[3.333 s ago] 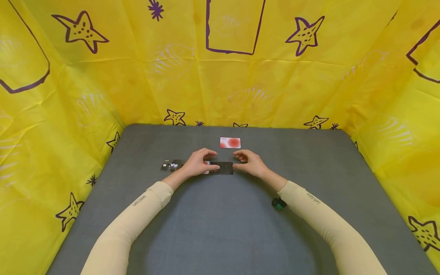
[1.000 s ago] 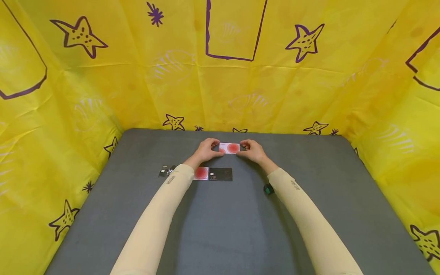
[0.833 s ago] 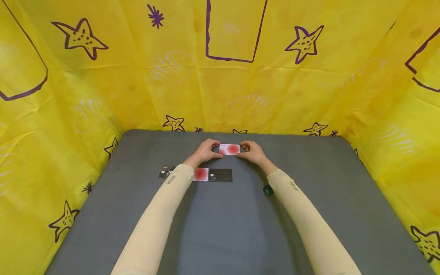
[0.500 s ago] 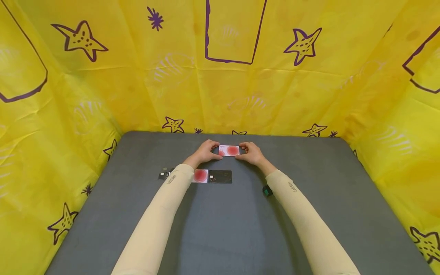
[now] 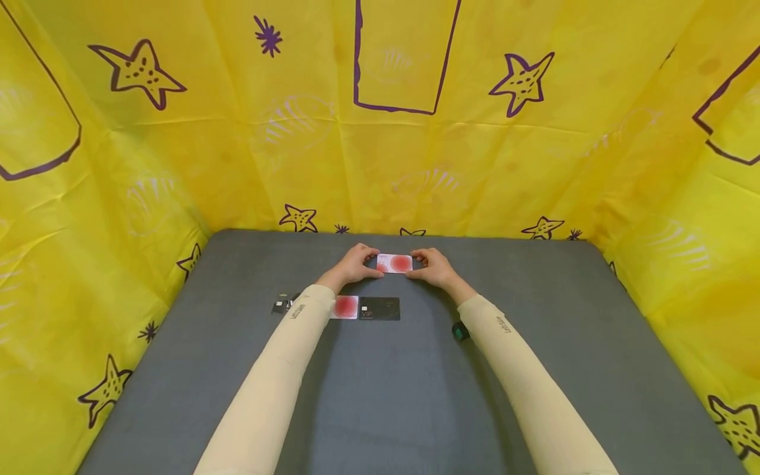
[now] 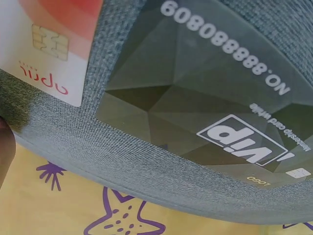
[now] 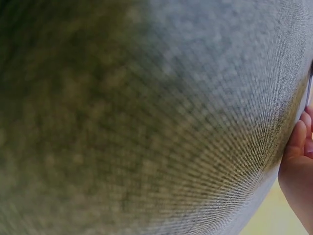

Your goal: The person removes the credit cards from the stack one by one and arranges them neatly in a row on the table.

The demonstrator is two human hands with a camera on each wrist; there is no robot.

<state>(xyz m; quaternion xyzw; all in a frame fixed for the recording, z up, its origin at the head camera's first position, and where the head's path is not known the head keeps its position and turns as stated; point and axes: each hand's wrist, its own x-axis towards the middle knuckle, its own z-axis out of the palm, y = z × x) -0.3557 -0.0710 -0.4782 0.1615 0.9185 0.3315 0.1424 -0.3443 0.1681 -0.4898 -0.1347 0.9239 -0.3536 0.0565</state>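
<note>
Near the back of the grey table, a white card with red circles (image 5: 394, 263) lies between both hands. My left hand (image 5: 356, 262) holds its left end, thumb at the near corner and fingertips at the far one. On the opposite end, my right hand (image 5: 435, 267) pinches the corners in the same way. In the right wrist view only part of the right hand (image 7: 298, 161) shows, at the right edge. Closer to me lies a row of cards: a black VIP card (image 5: 380, 309), a red-and-white card (image 5: 346, 307) and dark cards partly hidden by the left sleeve.
The left wrist view shows a dark Vip card (image 6: 195, 93) beside a red-and-white chip card (image 6: 54, 54). A small black-and-green device (image 5: 460, 331) sits by the right sleeve. Yellow patterned cloth (image 5: 380, 165) surrounds the grey table (image 5: 380, 396) at the back and sides.
Both hands have moved from the black VIP card in the row to the red-circled card farther back and taken hold of its ends. Over the last second the hands stay there; the view tilts slightly up.
</note>
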